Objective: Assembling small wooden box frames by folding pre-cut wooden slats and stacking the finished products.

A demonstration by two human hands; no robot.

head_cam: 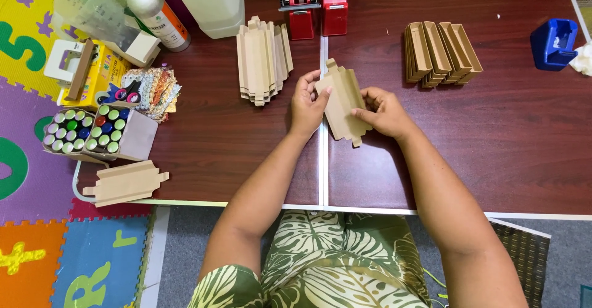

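Foam mats (37,55) with coloured letters line the far left, beside the dark table (234,141). At that end I count two open cardboard boxes (92,132) packed with small tubes, their caps showing white, green, blue and red; there are too many to number surely. Behind them sit a yellow box (102,77), a heap of patterned papers (154,89) and a spray bottle (154,9). One flat cardboard cutout (126,183) lies at the near left edge, partly overhanging it.

Further in, a stack of flat cutouts (264,61) stands near the back; I cannot count its layers. Two red tape dispensers (314,6) sit at the far edge. My left hand (308,101) pinches the left side of a single cardboard piece (343,101), thumb on top; my right hand (385,112) grips its right side with fingers curled. The piece sits over the table's centre seam (322,172), tilted.

The wood between my forearms and towards the near edge is bare. To the right, a row of folded cardboard trays (441,52) leans together, roughly five. One blue dispenser (553,43) stands by the right edge, well apart, with open tabletop before it.
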